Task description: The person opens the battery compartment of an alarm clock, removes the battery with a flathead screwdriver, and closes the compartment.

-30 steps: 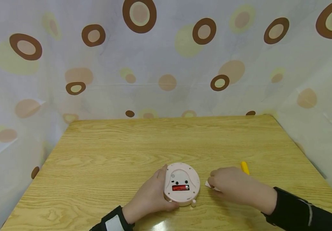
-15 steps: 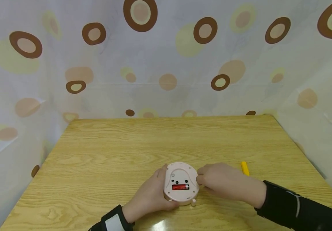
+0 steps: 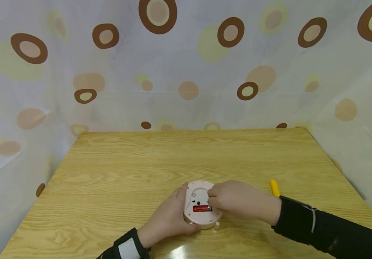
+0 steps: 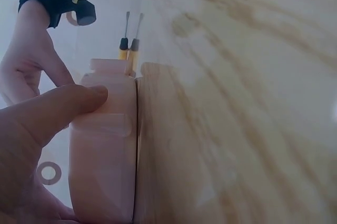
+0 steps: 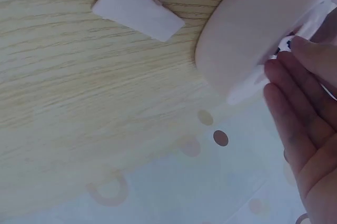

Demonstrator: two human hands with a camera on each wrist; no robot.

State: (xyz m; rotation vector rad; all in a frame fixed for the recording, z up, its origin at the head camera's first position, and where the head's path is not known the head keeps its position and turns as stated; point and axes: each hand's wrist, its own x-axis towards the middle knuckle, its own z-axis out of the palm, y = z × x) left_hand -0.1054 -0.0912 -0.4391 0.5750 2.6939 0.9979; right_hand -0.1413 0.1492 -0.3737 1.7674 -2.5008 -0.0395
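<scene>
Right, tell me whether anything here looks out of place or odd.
The pink clock lies face down with its battery bay open, the red battery exposed. Its white cover lies loose on the table. A yellow-handled tool lies apart.

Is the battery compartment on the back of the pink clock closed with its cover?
No: in the head view the red battery lies exposed in the pink clock, and the right wrist view shows the white cover lying apart on the table.
</scene>
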